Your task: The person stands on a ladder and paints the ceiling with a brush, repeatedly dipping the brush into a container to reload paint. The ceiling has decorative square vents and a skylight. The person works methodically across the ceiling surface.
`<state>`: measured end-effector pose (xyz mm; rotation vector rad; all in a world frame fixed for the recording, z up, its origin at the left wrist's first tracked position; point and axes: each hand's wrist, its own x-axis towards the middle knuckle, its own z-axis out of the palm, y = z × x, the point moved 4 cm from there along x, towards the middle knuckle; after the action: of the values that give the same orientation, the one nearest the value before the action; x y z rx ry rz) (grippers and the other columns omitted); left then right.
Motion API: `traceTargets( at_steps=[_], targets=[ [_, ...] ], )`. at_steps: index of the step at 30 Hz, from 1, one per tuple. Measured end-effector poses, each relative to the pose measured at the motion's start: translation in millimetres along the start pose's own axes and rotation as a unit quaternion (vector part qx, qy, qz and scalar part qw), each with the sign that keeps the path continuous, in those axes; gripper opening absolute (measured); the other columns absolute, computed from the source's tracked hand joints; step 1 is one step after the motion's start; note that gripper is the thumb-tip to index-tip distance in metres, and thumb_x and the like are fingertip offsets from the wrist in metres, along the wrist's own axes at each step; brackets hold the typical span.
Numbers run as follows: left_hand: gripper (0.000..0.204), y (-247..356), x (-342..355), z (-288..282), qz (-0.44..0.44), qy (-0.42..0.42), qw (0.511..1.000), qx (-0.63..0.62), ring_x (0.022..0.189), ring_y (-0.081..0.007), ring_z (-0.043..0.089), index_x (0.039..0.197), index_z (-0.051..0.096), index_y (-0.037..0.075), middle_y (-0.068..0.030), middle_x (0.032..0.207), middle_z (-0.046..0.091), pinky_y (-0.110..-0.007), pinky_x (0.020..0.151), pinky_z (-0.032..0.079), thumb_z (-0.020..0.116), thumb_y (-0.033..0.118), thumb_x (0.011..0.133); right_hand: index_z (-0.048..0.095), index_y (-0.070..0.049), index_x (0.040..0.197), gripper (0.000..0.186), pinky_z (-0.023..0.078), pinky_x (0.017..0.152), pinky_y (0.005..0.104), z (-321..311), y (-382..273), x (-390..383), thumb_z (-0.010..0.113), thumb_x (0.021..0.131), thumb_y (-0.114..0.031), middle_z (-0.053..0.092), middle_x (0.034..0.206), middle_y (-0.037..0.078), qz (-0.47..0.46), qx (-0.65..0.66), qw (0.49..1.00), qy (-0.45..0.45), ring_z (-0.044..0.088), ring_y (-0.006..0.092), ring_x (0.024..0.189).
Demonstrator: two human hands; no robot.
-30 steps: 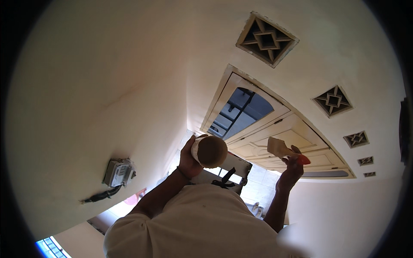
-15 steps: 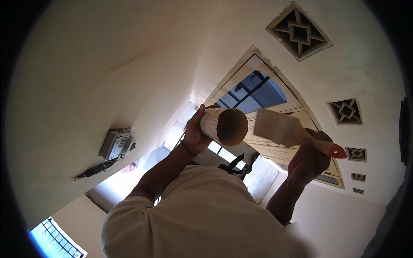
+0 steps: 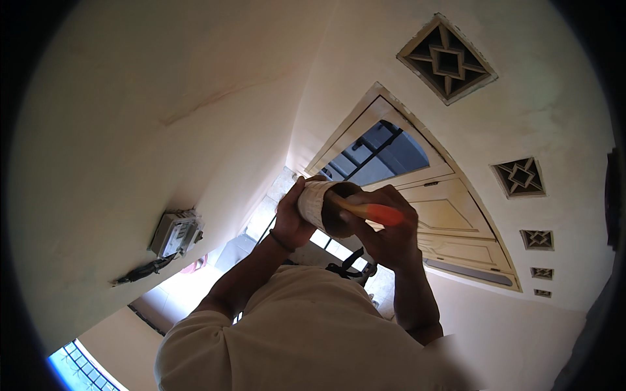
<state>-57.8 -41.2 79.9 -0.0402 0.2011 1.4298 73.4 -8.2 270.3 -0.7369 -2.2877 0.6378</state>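
My left hand (image 3: 292, 215) is wrapped round a pale cylindrical cup (image 3: 313, 203), tilted so that its dark open mouth faces right. A paintbrush (image 3: 366, 210) with a pale wooden handle and a red end is gripped in my right hand (image 3: 391, 234). The brush's head is inside the cup, so its bristles are hidden. Right-hand fingers are close to the cup's rim; whether they touch it I cannot tell. What the cup contains does not show.
A cream wall (image 3: 163, 98) rises on the left, carrying an electric meter box (image 3: 176, 233) with a dark cable. To the right are a wooden door (image 3: 450, 208) with a glazed part and several patterned vents, the largest a diamond-shaped vent (image 3: 447, 60). A barred window (image 3: 85, 365) shows at lower left.
My right hand has moved left, taking the brush from beside the cup into its mouth. The cup and my left hand have shifted slightly down and left in the picture.
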Motion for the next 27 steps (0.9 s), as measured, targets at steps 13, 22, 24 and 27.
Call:
traceTargets(
  at_steps=[13, 22, 24, 27],
  targets=[
    [0.045, -4, 10, -9, -0.002, -0.009, 1.000, 0.020, 0.121, -0.0283, 0.064, 0.132, 0.057, 0.005, -0.0145, 0.128, 0.066, -0.043, 0.106, 0.051, 0.050, 0.042, 0.108, 0.076, -0.010, 0.102, 0.035, 0.057, 0.070, 0.0372, 18, 24, -8, 0.083, 0.068, -0.004, 0.072, 0.087, 0.009, 0.037, -0.112, 0.993, -0.007, 0.068, 0.0262, 0.079],
    [0.043, -5, 11, -9, -0.005, 0.034, 0.998, 0.051, 0.119, -0.0282, 0.065, 0.131, 0.058, 0.007, -0.0136, 0.127, 0.066, -0.043, 0.102, 0.053, 0.050, 0.042, 0.108, 0.076, -0.010, 0.100, 0.030, 0.057, 0.074, 0.0372, 14, 35, -16, 0.086, 0.071, -0.008, 0.074, 0.092, 0.010, 0.071, -0.098, 0.993, 0.000, 0.069, 0.0272, 0.082],
    [0.043, -6, 13, -9, -0.007, 0.041, 0.998, 0.047, 0.119, -0.0282, 0.065, 0.131, 0.058, 0.007, -0.0134, 0.127, 0.066, -0.043, 0.102, 0.054, 0.050, 0.042, 0.108, 0.077, -0.012, 0.095, 0.024, 0.056, 0.074, 0.0372, 5, 37, -16, 0.089, 0.074, -0.017, 0.074, 0.092, 0.009, 0.076, -0.041, 0.996, 0.036, 0.069, 0.0258, 0.082],
    [0.043, -4, 20, -10, -0.013, 0.059, 0.998, 0.021, 0.118, -0.0284, 0.065, 0.130, 0.059, 0.007, -0.0132, 0.127, 0.066, -0.044, 0.101, 0.055, 0.050, 0.043, 0.108, 0.077, -0.004, 0.099, 0.021, 0.057, 0.072, 0.0287, -14, 39, -24, 0.087, 0.084, -0.015, 0.077, 0.094, 0.007, 0.181, 0.051, 0.973, 0.134, 0.072, 0.0136, 0.082]
  ],
)
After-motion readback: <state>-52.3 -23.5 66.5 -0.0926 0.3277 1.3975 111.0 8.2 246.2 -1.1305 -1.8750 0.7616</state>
